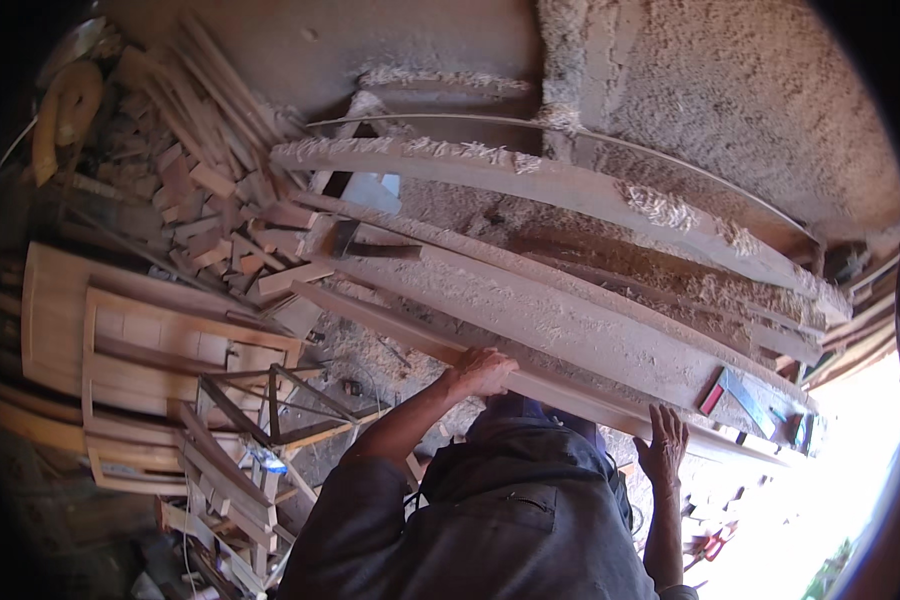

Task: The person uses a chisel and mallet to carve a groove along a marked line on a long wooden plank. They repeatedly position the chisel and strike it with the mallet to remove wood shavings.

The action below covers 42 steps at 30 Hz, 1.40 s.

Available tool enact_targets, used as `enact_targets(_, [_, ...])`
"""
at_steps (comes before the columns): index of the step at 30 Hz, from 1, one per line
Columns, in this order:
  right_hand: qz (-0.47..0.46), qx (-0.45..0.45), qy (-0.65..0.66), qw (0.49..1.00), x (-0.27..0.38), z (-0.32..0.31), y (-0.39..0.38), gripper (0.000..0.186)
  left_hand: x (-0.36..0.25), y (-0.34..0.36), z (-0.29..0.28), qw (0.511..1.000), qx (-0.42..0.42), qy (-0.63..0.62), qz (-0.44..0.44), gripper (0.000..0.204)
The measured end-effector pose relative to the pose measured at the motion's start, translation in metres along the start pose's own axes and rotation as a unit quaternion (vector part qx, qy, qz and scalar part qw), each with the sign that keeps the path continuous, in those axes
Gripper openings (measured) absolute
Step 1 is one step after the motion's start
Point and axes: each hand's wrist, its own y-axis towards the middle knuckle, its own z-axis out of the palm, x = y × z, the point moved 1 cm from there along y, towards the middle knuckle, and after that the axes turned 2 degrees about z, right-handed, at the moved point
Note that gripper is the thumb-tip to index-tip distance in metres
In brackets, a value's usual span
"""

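Note:
My left hand point(480, 373) is closed over a long, narrow wooden board point(580, 395) that runs diagonally in front of my body. Farther right, my right hand point(660, 448) is raised beside the board with its fingers stretched out, apparently holding nothing. Just beyond the board lies a broad, dusty wooden beam or bench top point(530, 320). A dark metal piece point(375, 250) sits at its left end, and a blue tool with a red part point(745, 400) is near its right end.
Offcuts point(205, 200) are heaped at upper left, near a yellow hose point(70, 115). Curved panels point(150, 330) and a metal frame point(275, 400) stand at left. A shavings-covered curved beam point(560, 185) lies beyond the bench, before a rough wall point(730, 80). Bright daylight enters at right.

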Motion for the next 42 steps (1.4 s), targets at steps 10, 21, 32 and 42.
enact_targets(10, [0.16, -0.126, 0.164, 0.965, 0.125, 0.015, -0.011, 0.055, 0.073, -0.023, -0.049, 0.973, -0.159, -0.105, 0.129, 0.059])
enact_targets(21, [0.436, -0.222, 0.27, 0.83, 0.151, 0.059, -0.088, 0.044, 0.004, 0.044, -0.016, 0.941, 0.078, -0.058, 0.325, 0.09])
enact_targets(32, [0.778, -0.148, 0.468, 0.392, 0.282, 0.281, -0.262, 0.046, -0.15, 0.094, 0.004, 0.951, 0.162, 0.064, 0.257, 0.093])
enact_targets(42, [0.824, -0.02, 0.488, 0.288, 0.277, 0.384, -0.312, 0.043, -0.23, 0.114, 0.028, 0.966, 0.066, 0.063, 0.24, 0.086])
